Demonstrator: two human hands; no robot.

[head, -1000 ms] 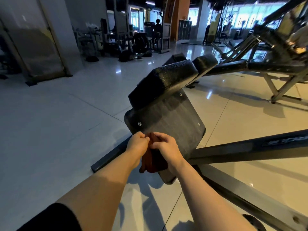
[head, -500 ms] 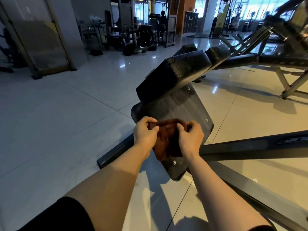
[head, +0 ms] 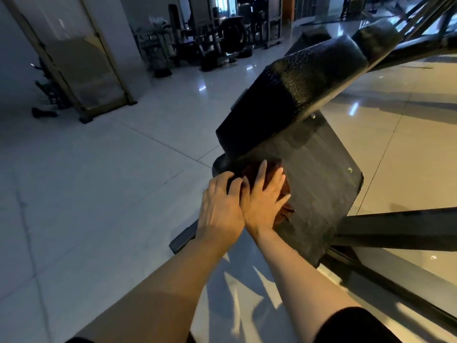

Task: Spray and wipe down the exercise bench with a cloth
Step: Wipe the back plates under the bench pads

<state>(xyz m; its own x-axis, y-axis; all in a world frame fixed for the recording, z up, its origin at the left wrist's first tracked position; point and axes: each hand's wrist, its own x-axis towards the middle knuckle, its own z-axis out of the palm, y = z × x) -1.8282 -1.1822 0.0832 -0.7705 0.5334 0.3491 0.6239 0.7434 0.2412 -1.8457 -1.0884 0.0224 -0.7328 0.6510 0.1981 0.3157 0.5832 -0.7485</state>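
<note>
The exercise bench has a black padded cushion (head: 304,92) rising away from me and a flat dark plate (head: 319,194) below it. A reddish-brown cloth (head: 284,211) lies on the plate's left part, mostly hidden under my hands. My right hand (head: 263,196) presses flat on the cloth with straight, spread fingers. Beside it and touching it, my left hand (head: 220,204) rests at the plate's left edge, its fingers bent over the cloth's near-left side. No spray bottle is in view.
Black steel frame bars (head: 400,229) run from under the plate to the right and toward me. Glossy floor tiles (head: 103,184) spread to the left. A mirror panel (head: 74,53) leans at the far left, and gym machines (head: 222,33) stand at the back.
Both hands held the cloth bunched in the air near the plate's lower edge, then spread it. Now it lies on the plate's left part with my right hand flat on top.
</note>
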